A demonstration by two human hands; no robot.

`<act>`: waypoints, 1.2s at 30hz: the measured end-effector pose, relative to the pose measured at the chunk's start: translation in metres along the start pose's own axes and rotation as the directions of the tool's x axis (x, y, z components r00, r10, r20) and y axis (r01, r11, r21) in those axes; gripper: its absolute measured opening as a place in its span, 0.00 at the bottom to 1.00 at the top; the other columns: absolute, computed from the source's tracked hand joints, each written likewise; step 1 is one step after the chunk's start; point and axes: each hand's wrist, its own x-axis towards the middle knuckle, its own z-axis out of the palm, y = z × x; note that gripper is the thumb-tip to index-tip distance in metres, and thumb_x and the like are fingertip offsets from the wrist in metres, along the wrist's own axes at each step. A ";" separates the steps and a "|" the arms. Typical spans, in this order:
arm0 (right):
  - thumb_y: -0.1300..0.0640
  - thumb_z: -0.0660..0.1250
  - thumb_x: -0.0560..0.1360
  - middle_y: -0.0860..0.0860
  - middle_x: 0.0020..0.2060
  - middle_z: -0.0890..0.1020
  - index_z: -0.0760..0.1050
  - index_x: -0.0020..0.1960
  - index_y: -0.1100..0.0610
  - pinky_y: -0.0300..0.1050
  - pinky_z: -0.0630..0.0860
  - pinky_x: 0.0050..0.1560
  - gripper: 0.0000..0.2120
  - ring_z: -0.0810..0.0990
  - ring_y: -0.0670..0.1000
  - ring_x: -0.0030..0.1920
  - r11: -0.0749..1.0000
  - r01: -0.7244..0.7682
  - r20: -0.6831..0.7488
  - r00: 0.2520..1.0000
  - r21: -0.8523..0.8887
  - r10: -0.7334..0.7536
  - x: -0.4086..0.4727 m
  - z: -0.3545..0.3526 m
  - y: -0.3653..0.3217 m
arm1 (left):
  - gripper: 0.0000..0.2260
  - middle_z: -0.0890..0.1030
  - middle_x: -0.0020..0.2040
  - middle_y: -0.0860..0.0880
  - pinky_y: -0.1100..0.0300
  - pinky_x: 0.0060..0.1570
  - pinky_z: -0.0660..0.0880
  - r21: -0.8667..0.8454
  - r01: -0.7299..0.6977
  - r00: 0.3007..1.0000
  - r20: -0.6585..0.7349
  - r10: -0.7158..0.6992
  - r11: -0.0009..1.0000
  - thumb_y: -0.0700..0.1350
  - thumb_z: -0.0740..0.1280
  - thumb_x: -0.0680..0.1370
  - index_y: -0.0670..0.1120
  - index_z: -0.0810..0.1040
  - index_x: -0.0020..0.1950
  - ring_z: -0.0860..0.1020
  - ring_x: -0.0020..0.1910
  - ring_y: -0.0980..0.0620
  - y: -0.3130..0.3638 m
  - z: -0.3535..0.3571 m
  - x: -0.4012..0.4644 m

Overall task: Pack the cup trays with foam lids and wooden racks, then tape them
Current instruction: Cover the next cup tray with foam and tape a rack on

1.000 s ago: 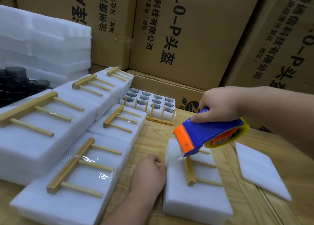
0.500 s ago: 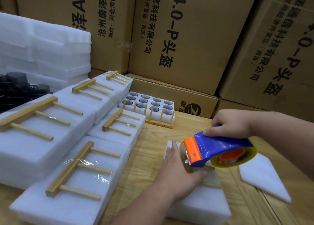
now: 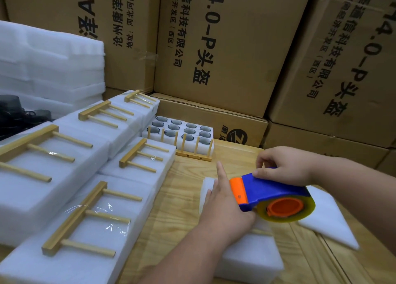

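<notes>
While the right hand [image 3: 282, 168] grips the tape dispenser [image 3: 270, 195], orange blade end pointing left, long axis crosswise over the foam pack [image 3: 250, 260], left hand [image 3: 225, 206] flat on it, fingers straight

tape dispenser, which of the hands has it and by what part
The right hand grips the tape dispenser over its blue top. The left hand lies flat on the foam pack, holding nothing.

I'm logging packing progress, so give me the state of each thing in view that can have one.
Tape dispenser: gripped by right hand, over the front pack.
Left hand: fingers straight, pressing the front pack.
Front pack: lidded, being taped.
Open tray: uncovered, cups showing, rack standing at its front.
Left packs: lidded, racks taped on.
Loose lid: flat, unused.
</notes>
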 end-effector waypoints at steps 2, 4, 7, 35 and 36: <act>0.25 0.65 0.69 0.39 0.51 0.78 0.73 0.60 0.36 0.40 0.77 0.48 0.25 0.79 0.44 0.50 0.997 0.055 0.009 0.998 0.052 -0.055 -0.012 -0.005 0.001 | 0.57 0.71 0.72 0.44 0.43 0.73 0.65 0.006 0.001 1.000 -0.020 -0.001 1.000 0.56 0.70 0.69 0.71 0.16 0.63 0.64 0.75 0.38 0.001 0.003 -0.002; 0.22 0.70 0.60 0.35 0.56 0.75 0.66 0.65 0.30 0.42 0.81 0.52 0.36 0.78 0.44 0.55 0.996 0.055 0.111 0.992 0.072 -0.063 -0.027 -0.007 -0.001 | 0.57 0.71 0.71 0.46 0.43 0.73 0.65 0.052 -0.023 0.999 -0.037 0.025 0.998 0.54 0.69 0.69 0.70 0.16 0.64 0.64 0.74 0.40 -0.001 0.006 -0.005; 0.26 0.77 0.56 0.31 0.62 0.69 0.56 0.70 0.24 0.43 0.80 0.55 0.48 0.76 0.44 0.59 0.999 0.038 0.236 0.971 -0.038 -0.028 -0.043 0.000 -0.006 | 0.58 0.70 0.73 0.48 0.44 0.73 0.66 0.155 -0.086 0.994 -0.053 0.095 0.984 0.53 0.70 0.68 0.69 0.17 0.66 0.66 0.72 0.43 -0.004 0.009 -0.009; 0.43 0.73 0.72 0.44 0.55 0.71 0.43 0.77 0.32 0.43 0.75 0.42 0.47 0.75 0.47 0.48 0.835 0.246 0.194 0.966 -0.492 -0.170 -0.025 0.008 -0.010 | 0.67 0.70 0.72 0.56 0.46 0.65 0.76 0.101 -0.086 0.967 0.248 0.059 0.991 0.67 0.80 0.57 0.69 0.27 0.73 0.74 0.68 0.49 -0.017 -0.023 0.023; 0.43 0.73 0.72 0.44 0.55 0.72 0.43 0.77 0.32 0.43 0.75 0.43 0.47 0.75 0.47 0.48 0.839 0.247 0.200 0.965 -0.485 -0.169 -0.023 0.008 -0.009 | 0.67 0.70 0.73 0.56 0.46 0.66 0.75 0.098 -0.081 0.967 0.249 0.055 0.992 0.67 0.80 0.56 0.70 0.27 0.73 0.74 0.68 0.49 -0.017 -0.023 0.022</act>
